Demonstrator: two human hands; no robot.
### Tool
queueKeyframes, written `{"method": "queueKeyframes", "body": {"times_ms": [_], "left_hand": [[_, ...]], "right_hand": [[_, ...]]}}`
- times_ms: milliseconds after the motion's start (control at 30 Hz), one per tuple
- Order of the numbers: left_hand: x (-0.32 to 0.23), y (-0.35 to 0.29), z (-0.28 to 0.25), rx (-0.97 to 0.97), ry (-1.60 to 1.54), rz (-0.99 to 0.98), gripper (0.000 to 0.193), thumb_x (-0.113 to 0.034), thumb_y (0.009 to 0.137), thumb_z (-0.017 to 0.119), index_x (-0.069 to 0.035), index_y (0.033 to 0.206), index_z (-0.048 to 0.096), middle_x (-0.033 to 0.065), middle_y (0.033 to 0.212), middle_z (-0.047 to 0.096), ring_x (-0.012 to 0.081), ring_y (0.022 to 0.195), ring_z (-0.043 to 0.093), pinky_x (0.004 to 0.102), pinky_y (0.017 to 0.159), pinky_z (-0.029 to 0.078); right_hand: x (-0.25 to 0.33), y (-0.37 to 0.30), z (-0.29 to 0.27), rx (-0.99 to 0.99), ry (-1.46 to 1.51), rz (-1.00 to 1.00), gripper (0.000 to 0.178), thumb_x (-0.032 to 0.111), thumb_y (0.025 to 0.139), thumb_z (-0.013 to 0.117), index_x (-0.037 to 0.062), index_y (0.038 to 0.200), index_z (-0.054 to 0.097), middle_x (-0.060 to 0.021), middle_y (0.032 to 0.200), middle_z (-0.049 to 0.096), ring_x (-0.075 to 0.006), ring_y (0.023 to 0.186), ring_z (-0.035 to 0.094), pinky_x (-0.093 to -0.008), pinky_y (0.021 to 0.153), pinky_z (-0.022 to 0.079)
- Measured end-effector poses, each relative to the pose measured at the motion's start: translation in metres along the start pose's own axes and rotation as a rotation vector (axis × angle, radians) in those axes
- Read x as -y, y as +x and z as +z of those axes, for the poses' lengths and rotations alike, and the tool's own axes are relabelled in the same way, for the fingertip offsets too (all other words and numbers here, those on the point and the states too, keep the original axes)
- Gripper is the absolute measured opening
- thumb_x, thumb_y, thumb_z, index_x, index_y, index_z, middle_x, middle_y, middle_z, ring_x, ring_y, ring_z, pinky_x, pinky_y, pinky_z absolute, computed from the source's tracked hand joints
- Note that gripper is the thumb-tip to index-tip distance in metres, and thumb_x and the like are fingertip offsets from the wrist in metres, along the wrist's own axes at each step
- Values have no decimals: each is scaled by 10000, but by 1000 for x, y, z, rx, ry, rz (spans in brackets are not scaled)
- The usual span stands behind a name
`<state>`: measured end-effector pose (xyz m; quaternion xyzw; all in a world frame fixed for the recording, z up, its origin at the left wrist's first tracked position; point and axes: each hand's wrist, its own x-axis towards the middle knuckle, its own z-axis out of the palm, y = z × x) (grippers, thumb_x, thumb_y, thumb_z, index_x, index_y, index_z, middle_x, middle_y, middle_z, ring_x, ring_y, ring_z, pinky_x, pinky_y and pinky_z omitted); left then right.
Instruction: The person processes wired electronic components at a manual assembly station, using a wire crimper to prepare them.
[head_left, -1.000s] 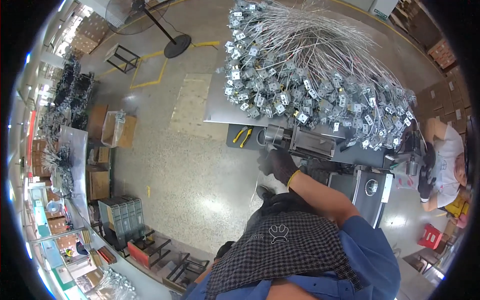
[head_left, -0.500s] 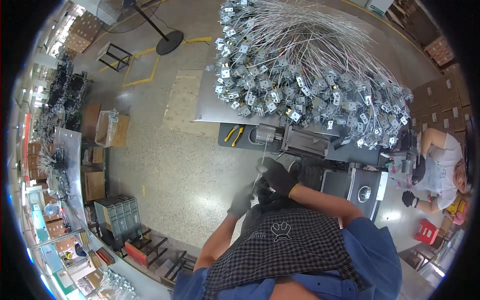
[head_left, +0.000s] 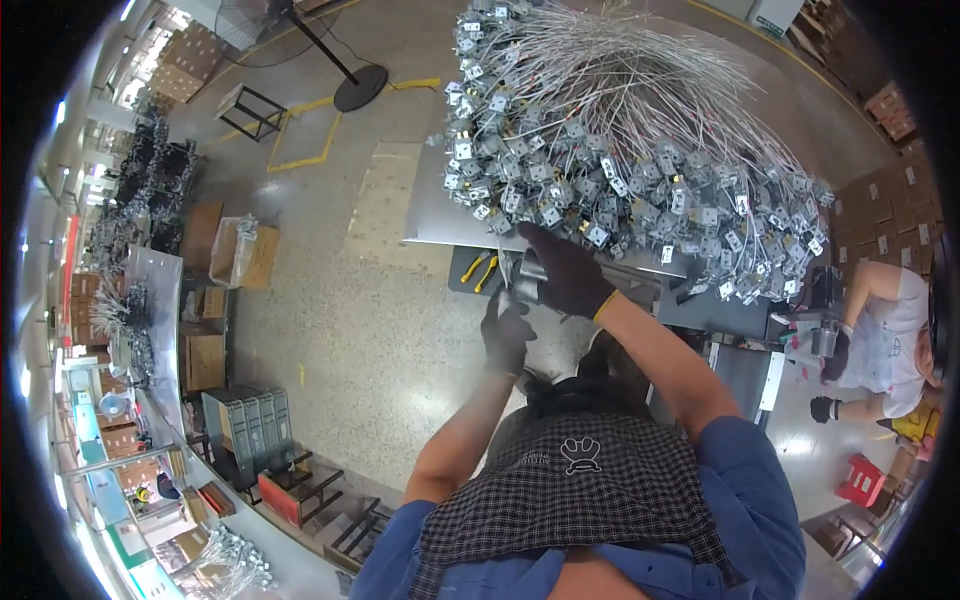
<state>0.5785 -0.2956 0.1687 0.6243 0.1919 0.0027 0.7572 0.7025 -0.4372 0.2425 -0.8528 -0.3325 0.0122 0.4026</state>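
Observation:
My right hand (head_left: 568,275), in a dark glove, reaches over the front of a shiny metal cylinder (head_left: 524,283) on the bench machine. Its fingers curl at a pale, thin piece (head_left: 506,262) beside the cylinder; blur hides what kind of thing this is. Just below, my left hand (head_left: 507,335), gloved in grey, is raised with its fingers closed near the lower end of that piece. The fingertips of both hands almost meet. Much of the machine body (head_left: 635,285) lies behind my right hand and forearm.
Yellow-handled pliers (head_left: 483,270) lie left of the cylinder. Beyond, a big pile of small metal boxes with wires (head_left: 600,190) covers the metal tabletop (head_left: 425,215). A co-worker (head_left: 890,330) sits at the right. A standing fan (head_left: 360,88) is at far left.
Both hands have moved up and forward, from near my lap to the metal cylinder. The thin, pale strand seen between them before no longer shows clearly. The view has shifted slightly.

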Motion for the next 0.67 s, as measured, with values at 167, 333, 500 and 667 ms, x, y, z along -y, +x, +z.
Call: {"method": "queueKeyframes", "body": {"times_ms": [167,333,500,667], "left_hand": [[-72,-49,15,146,313,-183,440,-283,1071,509,-37,1435,527,113,1083,676,178,833,681,334,718,562],[-112,-68,6,113,1109,781,595,-275,894,705,-98,1437,539,173,1287,629,297,934,705,423,782,587],[-133,-86,-4,229,1191,492,535,-416,832,745,-82,1243,667,158,1008,705,323,793,701,439,667,563],[-106,-94,-18,387,1266,515,506,-524,822,725,-94,1086,701,145,888,714,320,759,708,445,633,552]], "right_hand": [[16,-29,11,-113,549,213,654,318,934,696,-3,1454,463,-243,1386,550,-371,1227,585,-451,1039,472],[35,-58,16,257,1049,516,427,355,1073,440,-1,1127,668,-88,970,722,-172,882,662,-359,816,513],[51,-79,20,167,999,546,380,336,1067,468,13,1035,665,-62,968,701,-141,862,641,-308,782,494],[49,-105,33,349,1189,586,351,398,1022,565,77,1128,659,-47,995,703,-194,909,670,-404,941,529]]}}
